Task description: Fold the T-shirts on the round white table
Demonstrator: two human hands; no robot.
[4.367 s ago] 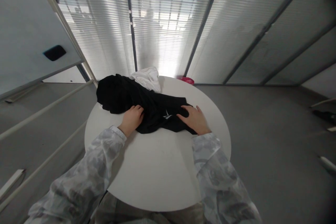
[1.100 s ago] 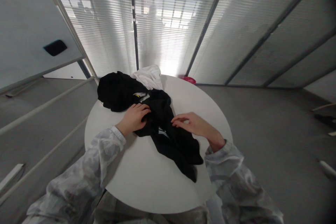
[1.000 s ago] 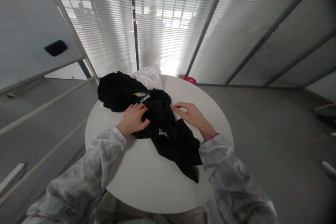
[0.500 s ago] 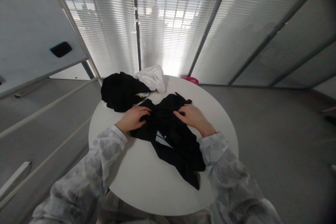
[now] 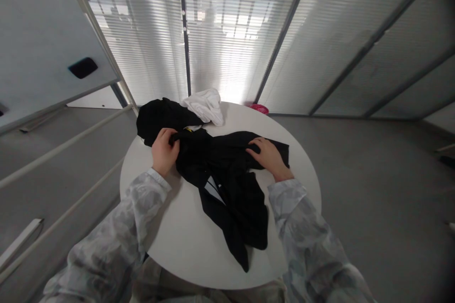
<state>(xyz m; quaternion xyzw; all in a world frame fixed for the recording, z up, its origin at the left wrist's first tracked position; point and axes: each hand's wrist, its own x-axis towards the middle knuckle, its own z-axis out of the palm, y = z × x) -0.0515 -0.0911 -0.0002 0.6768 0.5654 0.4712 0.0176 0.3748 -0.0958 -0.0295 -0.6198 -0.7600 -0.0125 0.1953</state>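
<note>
The fingertips of the left hand (image 5: pixel 164 153) are partly hidden by a fold of the black cloth garment (image 5: pixel 245 208), whose white speck (image 5: pixel 219 185) is too tiny to identify. The round white worktop (image 5: pixel 199 246) hides the pink mesh basket's (image 5: pixel 260 109) lower part. Shapes behind the grey slatted blinds (image 5: pixel 234 66) are blurred.

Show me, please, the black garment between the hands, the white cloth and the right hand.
Black garment (image 5: pixel 234 180), head view, its middle.
White cloth (image 5: pixel 204 105), head view, its crumpled middle.
Right hand (image 5: pixel 268 155), head view, its back.
</note>
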